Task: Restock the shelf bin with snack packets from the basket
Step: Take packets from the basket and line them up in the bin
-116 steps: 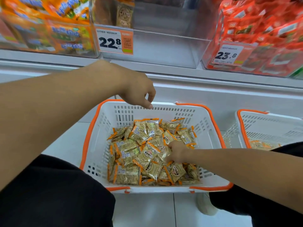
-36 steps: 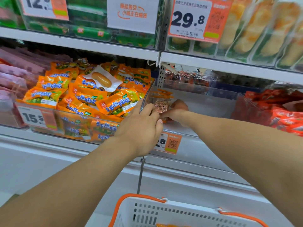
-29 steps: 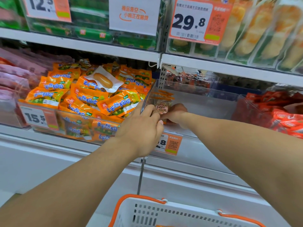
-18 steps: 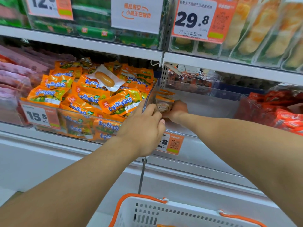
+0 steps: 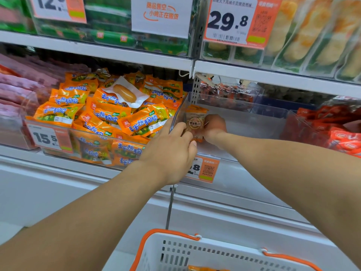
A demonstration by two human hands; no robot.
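Both hands in clear shelf bin (image 5: pixel 234 112): right hand (image 5: pixel 214 127) & left hand (image 5: pixel 172 151) pinch snack packet (image 5: pixel 195 124) upright, near bin's left wall. Pkt looks light, soft, crinkly; take by edges.

Your packet (image 5: pixel 195 123) is tan with orange edges; left of it lie orange-and-green packs (image 5: pixel 109 112); your basket (image 5: pixel 195 253) is white, orange-rimmed.

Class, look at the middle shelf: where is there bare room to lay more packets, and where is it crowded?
The clear bin is bare right of the hands, up to the red packets. Crowded: its left corner, where both hands hold a snack packet, and the heaped orange packets beside it.
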